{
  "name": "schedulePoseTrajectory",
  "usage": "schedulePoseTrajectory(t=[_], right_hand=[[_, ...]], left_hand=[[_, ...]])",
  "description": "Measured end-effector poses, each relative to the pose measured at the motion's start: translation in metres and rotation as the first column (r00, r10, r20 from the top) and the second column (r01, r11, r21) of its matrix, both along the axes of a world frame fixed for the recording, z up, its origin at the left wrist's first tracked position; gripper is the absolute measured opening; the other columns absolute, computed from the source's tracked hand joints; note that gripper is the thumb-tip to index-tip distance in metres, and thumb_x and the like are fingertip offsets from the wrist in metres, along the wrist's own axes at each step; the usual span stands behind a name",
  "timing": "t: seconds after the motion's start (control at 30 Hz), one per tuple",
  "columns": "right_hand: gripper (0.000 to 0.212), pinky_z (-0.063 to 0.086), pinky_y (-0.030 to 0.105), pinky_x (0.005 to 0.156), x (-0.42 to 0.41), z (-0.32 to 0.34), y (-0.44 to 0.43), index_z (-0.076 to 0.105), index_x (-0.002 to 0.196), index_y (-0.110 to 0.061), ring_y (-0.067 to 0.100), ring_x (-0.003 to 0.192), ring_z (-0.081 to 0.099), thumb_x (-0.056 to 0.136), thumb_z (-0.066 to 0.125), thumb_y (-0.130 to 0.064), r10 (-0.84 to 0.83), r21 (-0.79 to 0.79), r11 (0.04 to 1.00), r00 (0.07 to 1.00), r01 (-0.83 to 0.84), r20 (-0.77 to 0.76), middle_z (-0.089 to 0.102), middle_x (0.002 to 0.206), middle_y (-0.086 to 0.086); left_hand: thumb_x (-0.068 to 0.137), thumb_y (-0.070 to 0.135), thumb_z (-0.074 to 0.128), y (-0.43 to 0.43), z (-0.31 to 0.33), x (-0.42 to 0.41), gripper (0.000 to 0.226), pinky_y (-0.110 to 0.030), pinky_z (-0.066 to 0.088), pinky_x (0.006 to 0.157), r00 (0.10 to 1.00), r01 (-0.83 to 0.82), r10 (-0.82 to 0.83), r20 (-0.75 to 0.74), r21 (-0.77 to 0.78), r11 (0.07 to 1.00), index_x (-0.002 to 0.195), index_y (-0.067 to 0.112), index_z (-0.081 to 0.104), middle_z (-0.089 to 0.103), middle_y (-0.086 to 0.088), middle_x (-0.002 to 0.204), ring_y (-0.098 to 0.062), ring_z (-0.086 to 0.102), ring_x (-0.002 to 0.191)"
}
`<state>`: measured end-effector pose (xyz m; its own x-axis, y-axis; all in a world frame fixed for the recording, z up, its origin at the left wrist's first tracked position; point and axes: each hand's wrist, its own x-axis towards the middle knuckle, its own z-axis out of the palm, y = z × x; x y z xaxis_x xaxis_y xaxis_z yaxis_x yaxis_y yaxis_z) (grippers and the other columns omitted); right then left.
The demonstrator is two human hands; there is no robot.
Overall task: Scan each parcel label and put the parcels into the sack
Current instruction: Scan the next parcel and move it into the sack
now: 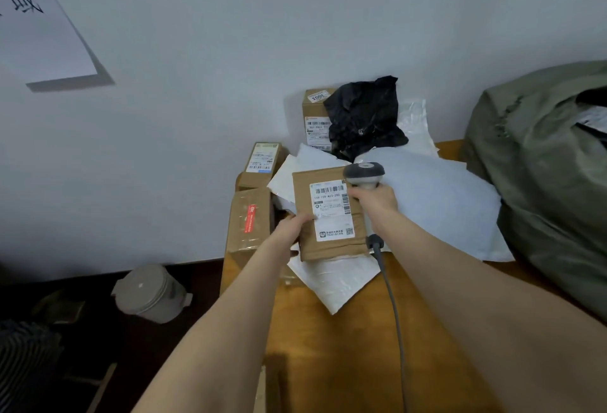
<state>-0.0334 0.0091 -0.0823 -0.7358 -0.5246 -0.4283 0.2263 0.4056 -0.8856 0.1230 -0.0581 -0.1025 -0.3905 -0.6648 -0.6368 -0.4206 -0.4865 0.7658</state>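
A person's left grip [290, 228] clasps the left edge of a brown padded parcel [303, 195], label [331, 212] up, over the pile on a wooden worktop [328, 353]. The right grip [374, 200] is wrapped round a grey corded scanner [363, 173], its head just above the label's upper right corner. White mailers [437, 202] and cardboard boxes [251, 218] lie around it; the green sack [542, 166] stands to the right.

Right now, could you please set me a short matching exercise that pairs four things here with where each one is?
Things:
1 scanner
2 brown parcel
3 black bag
4 green sack

Places:
A held by the left hand
B far right of the view
C gripped by the right hand
D against the cardboard box at the back

Pairs: 1-C, 2-A, 3-D, 4-B.
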Motion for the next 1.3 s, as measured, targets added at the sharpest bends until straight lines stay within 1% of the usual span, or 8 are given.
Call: schedulePoseTrajectory(t=[0.2,0.3,0.43,0.53,0.63,0.8,0.97,1.3], right_hand=[[0.031,0.053,0.041,0.090,-0.010,0.006,0.003,0.059,0.098,-0.012,0.024,0.089,0.064,0.077,0.078,-0.024,-0.032,-0.017,0.999,0.993,0.035,0.113,0.068,0.096,0.006],[0.036,0.054,0.042,0.088,-0.009,0.012,0.007,0.060,0.105,-0.008,0.024,0.086,0.064,0.077,0.078,-0.024,-0.036,-0.045,0.998,0.986,0.044,0.161,0.067,0.091,0.007],[0.028,0.055,0.051,0.089,-0.007,0.021,0.009,0.060,0.094,-0.011,0.033,0.095,0.067,0.075,0.078,-0.022,-0.023,-0.051,0.998,0.987,0.032,0.158,0.069,0.099,0.012],[0.027,0.055,0.050,0.091,-0.001,0.026,0.010,0.057,0.092,-0.012,0.032,0.099,0.066,0.075,0.077,-0.021,0.010,-0.040,0.999,0.991,-0.005,0.137,0.068,0.101,0.011],[0.032,0.054,0.046,0.093,0.011,0.033,0.010,0.060,0.100,-0.008,0.028,0.099,0.064,0.076,0.076,-0.021,0.037,-0.064,0.998,0.994,-0.031,0.100,0.067,0.101,0.008],[0.013,0.051,0.030,0.055,0.036,0.058,0.011,0.058,0.090,-0.006,0.020,0.061,0.062,0.087,0.068,-0.013,0.148,-0.094,0.985,0.988,-0.142,0.053,0.066,0.073,0.012],[0.011,0.049,0.029,0.055,0.057,0.076,0.013,0.059,0.093,-0.002,0.020,0.054,0.060,0.086,0.062,-0.010,0.288,-0.098,0.955,0.956,-0.282,0.055,0.065,0.064,0.014],[0.008,0.046,0.024,0.050,0.072,0.091,0.018,0.057,0.094,-0.004,0.016,0.048,0.055,0.086,0.057,-0.006,0.384,-0.063,0.923,0.921,-0.380,0.065,0.059,0.055,0.009]], left_hand=[[0.083,0.039,0.069,-0.004,-0.006,0.004,0.049,-0.039,0.043,0.086,0.989,-0.055,0.050,-0.138,-0.028,0.998,0.125,0.028,0.047,0.058,0.002,0.116,-0.019,0.053,0.103],[0.077,0.044,0.075,-0.008,0.000,0.013,0.055,-0.047,0.049,0.092,0.980,-0.082,0.076,-0.183,-0.029,0.996,0.124,0.036,0.047,0.061,-0.001,0.120,-0.024,0.059,0.106],[0.072,0.044,0.079,-0.006,0.002,0.025,0.073,-0.042,0.050,0.094,0.979,-0.071,0.069,-0.193,-0.004,0.997,0.134,0.030,0.044,0.062,0.000,0.121,-0.021,0.060,0.109],[0.078,0.040,0.075,0.001,0.010,0.032,0.056,-0.033,0.051,0.081,0.987,-0.013,0.018,-0.160,0.031,0.999,0.127,0.024,0.052,0.066,-0.003,0.115,-0.020,0.061,0.106],[0.078,0.033,0.075,0.001,0.014,0.037,0.053,-0.042,0.050,0.094,0.982,-0.105,0.108,-0.154,0.028,0.994,0.125,0.023,0.052,0.064,-0.005,0.113,-0.024,0.059,0.106],[0.079,0.033,0.074,0.000,0.011,0.055,0.047,-0.052,0.049,0.094,0.958,-0.249,0.248,-0.144,0.009,0.968,0.118,0.031,0.047,0.061,-0.005,0.112,-0.028,0.058,0.106],[0.075,0.039,0.077,0.004,0.008,0.070,0.071,-0.056,0.054,0.084,0.957,-0.262,0.260,-0.128,0.001,0.965,0.138,0.032,0.044,0.061,-0.005,0.112,-0.030,0.060,0.100],[0.076,0.038,0.077,0.002,0.011,0.082,0.074,-0.060,0.052,0.083,0.928,-0.346,0.347,-0.135,0.034,0.938,0.139,0.030,0.040,0.058,-0.006,0.113,-0.030,0.059,0.099]])
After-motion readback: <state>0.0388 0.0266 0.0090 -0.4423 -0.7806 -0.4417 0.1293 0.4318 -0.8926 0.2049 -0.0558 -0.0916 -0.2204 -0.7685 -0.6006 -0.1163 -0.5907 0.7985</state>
